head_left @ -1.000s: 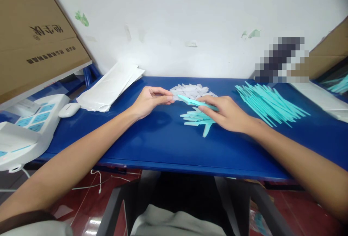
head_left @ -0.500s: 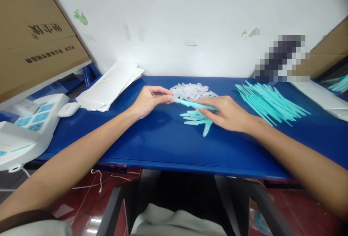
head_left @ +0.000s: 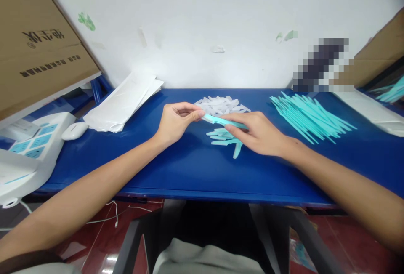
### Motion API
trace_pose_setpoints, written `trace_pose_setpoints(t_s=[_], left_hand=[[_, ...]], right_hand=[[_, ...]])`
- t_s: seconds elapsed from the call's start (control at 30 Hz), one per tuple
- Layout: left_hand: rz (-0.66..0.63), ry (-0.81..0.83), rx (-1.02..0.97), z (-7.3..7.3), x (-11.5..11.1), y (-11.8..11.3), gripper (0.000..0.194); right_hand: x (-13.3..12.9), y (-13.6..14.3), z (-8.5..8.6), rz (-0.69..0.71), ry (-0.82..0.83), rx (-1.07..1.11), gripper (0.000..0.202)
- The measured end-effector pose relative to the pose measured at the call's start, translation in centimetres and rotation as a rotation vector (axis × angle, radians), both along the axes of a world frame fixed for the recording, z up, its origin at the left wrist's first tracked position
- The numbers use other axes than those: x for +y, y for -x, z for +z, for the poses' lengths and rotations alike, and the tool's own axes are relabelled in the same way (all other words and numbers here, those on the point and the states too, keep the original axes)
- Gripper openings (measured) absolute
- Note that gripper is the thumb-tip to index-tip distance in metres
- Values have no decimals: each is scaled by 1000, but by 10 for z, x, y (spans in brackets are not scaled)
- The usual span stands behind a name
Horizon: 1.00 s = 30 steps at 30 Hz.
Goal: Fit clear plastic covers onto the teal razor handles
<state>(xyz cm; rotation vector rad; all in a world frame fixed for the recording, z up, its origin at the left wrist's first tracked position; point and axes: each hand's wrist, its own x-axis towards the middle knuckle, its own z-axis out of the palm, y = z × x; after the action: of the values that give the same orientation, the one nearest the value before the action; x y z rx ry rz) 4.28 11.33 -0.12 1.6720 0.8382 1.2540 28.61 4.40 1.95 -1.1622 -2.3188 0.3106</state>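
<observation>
My right hand [head_left: 260, 133] is closed around the handle of a turquoise eyebrow razor [head_left: 223, 121], its slim end pointing left. At that end, my left hand [head_left: 173, 123] pinches a translucent plastic cap [head_left: 207, 117] between thumb and fingertips. The cap sits over the razor's tip, partly hidden by the fingers. Just behind both hands lies a heap of similar translucent caps [head_left: 222, 105]. Below the held razor, several turquoise razors [head_left: 224, 142] rest in a small loose pile, partly under my right hand. A larger stack of turquoise razors [head_left: 311, 116] lies to the right.
White plastic bags [head_left: 121, 101] lie at the back left of the blue table [head_left: 189, 168]. A white power strip [head_left: 47, 152] and a white earphone case [head_left: 75, 131] are at the left. A cardboard box [head_left: 41, 34] leans in above them. Another white bag [head_left: 369, 110] lies far right.
My left fingers have slid right, further over the cap and the razor's tip, so less of the cap shows. The whole view has shifted slightly.
</observation>
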Motion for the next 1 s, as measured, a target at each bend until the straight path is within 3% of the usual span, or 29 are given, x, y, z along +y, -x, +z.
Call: trace_pose_setpoints(t_s=[0.2, 0.37, 0.5, 0.67, 0.77, 0.87, 1.0], left_hand=[[-41, -47, -24, 5, -4, 1, 39], [-193, 96, -36, -5, 5, 5, 39], [-248, 131, -28, -3, 5, 4, 34], [-195, -5, -9, 2, -6, -5, 29], [-235, -63, 59, 0, -12, -8, 32], [-243, -216, 213, -2, -13, -6, 38], [-202, -433, 401, -1, -9, 0, 31]], right_hand=[[2, -4, 3, -16, 125, 182, 41], [1, -6, 4, 56, 161, 135, 45], [-1, -7, 8, 75, 97, 49, 42], [1, -14, 14, 35, -146, -247, 37], [5, -18, 16, -12, -208, -417, 36], [7, -24, 18, -67, -148, -452, 33], [5, -36, 20, -79, 103, -470, 41]])
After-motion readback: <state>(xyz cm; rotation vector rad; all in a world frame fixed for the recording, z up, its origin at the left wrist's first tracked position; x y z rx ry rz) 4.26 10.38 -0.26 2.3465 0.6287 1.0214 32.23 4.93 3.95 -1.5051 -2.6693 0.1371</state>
